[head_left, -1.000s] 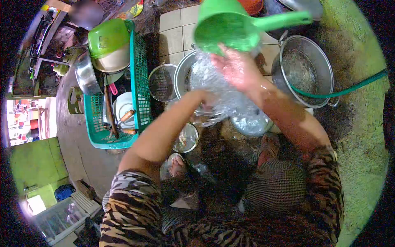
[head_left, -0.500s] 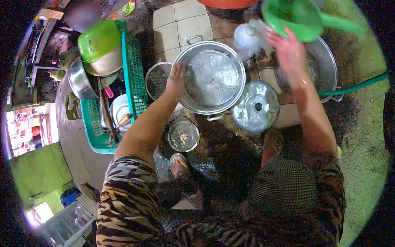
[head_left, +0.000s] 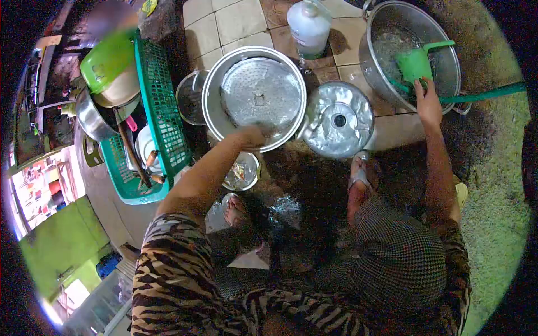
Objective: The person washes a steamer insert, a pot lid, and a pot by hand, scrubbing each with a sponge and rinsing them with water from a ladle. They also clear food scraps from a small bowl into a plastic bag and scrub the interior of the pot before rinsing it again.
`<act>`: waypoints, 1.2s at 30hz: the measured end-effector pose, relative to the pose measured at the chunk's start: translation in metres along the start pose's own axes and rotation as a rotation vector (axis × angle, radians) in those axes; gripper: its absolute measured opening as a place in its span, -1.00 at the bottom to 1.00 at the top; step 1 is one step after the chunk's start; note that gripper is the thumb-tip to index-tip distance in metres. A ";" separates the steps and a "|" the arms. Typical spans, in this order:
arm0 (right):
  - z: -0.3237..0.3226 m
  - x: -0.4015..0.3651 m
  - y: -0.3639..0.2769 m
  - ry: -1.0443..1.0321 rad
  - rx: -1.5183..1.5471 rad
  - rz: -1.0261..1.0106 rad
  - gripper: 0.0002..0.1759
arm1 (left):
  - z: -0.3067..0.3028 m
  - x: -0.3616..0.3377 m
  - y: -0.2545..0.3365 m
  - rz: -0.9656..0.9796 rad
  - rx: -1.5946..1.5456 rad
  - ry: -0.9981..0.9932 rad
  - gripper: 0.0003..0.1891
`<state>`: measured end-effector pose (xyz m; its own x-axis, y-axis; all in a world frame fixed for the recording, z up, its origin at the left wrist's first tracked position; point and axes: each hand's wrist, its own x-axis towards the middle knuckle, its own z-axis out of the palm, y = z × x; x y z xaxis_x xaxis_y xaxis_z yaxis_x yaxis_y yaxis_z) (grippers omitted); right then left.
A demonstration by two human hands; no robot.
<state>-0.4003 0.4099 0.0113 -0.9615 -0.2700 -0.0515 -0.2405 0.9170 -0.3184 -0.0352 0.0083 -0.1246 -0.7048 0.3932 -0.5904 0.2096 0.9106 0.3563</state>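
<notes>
My left hand reaches over the near rim of a round metal steamer pot with a perforated bottom. Its fingers are blurred, so their grip does not show. My right hand has its fingers closed on the near edge of a green plastic dipper, whose handle points away from me. The dipper is tilted inside a large metal pot holding water. Between the two pots lies a round metal lid with a hole in its middle.
A green hose runs to the large pot. A white plastic jug stands on the tiles. Left is a green basket of dishes, a glass lid beside it. A small bowl lies near my left foot.
My right hand and the dipper have come down into the large pot. My left hand has moved from the steamer pot's left side to its near rim. The view has shifted.
</notes>
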 end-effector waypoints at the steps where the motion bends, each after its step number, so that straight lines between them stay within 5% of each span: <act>1: 0.001 0.002 0.001 -0.013 -0.028 -0.005 -0.44 | -0.028 -0.011 0.018 -0.003 -0.005 -0.001 -0.61; 3: 0.000 0.000 -0.001 -0.005 -0.010 -0.039 -0.47 | -0.081 -0.035 0.053 -0.778 -0.003 -0.082 -0.59; 5: 0.003 -0.007 -0.005 0.006 0.012 -0.058 -0.49 | 0.021 0.023 0.026 -0.469 -0.297 -0.015 -0.60; 7: 0.008 -0.013 -0.024 0.397 0.253 -0.578 -0.54 | 0.003 0.066 0.050 -0.330 -0.554 0.207 -0.57; 9: 0.022 -0.053 -0.071 0.397 0.327 -0.982 -0.67 | -0.063 0.060 0.099 -0.369 -0.677 0.263 -0.63; 10: 0.029 -0.077 -0.094 0.155 0.394 -0.995 -0.66 | -0.095 0.049 0.123 -0.467 -0.975 0.362 -0.66; 12: 0.042 -0.125 -0.141 -0.312 0.510 -0.907 -0.61 | -0.072 0.049 0.123 -0.335 -0.710 0.540 -0.67; 13: 0.061 -0.142 -0.146 -0.197 0.567 -1.016 -0.64 | -0.036 0.044 0.114 -0.342 -0.722 0.537 -0.67; 15: 0.080 -0.131 -0.131 -0.426 0.080 -1.058 -0.64 | 0.010 0.025 0.097 -0.353 -0.471 -0.006 -0.61; 16: 0.078 -0.124 -0.126 -0.444 -0.110 -1.074 -0.59 | 0.011 0.007 0.100 -0.360 -0.477 -0.004 -0.61; 17: 0.077 -0.119 -0.123 -0.437 -0.108 -1.082 -0.59 | 0.012 -0.011 0.101 -0.129 -0.431 0.177 -0.60; 19: 0.080 -0.119 -0.121 -0.678 0.471 -0.607 -0.57 | 0.065 0.007 0.072 -0.267 -0.600 -0.208 -0.52; 20: 0.088 -0.121 -0.120 -0.650 0.716 -0.528 -0.56 | -0.002 0.010 0.130 -0.101 -0.842 0.546 -0.51; 22: 0.097 -0.134 -0.137 -0.753 0.837 -0.473 -0.56 | -0.047 0.050 0.163 -0.494 -1.782 0.525 -0.45; 23: 0.094 -0.143 -0.146 -0.700 0.777 -0.528 -0.54 | -0.079 0.055 0.175 -0.542 -2.217 0.551 -0.46; 25: 0.087 -0.161 -0.166 -0.584 0.654 -0.628 -0.49 | -0.084 0.075 0.178 -0.528 -2.301 0.823 -0.42; 28: 0.083 -0.159 -0.175 -0.678 0.712 -0.477 -0.53 | -0.045 0.052 0.190 -0.514 -1.992 0.770 -0.40; 29: 0.087 -0.157 -0.173 -0.633 0.648 -0.448 -0.56 | -0.018 0.035 0.194 -0.420 -1.503 0.684 -0.40; 32: 0.081 -0.158 -0.185 -0.621 0.457 -0.466 -0.62 | 0.067 -0.024 0.164 -0.275 -0.774 0.124 -0.41; 35: 0.089 -0.157 -0.198 -0.569 0.348 -0.482 -0.68 | -0.039 -0.096 0.134 -0.350 -0.760 -0.306 -0.35; 36: 0.089 -0.157 -0.199 -0.583 0.295 -0.437 -0.68 | 0.021 -0.086 0.118 -0.322 -0.449 -0.373 -0.39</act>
<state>-0.1898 0.2437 -0.0019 -0.5429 -0.7739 -0.3261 -0.4572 0.5981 -0.6582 0.0648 0.0845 -0.0469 -0.3861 0.2015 -0.9002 -0.3316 0.8803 0.3393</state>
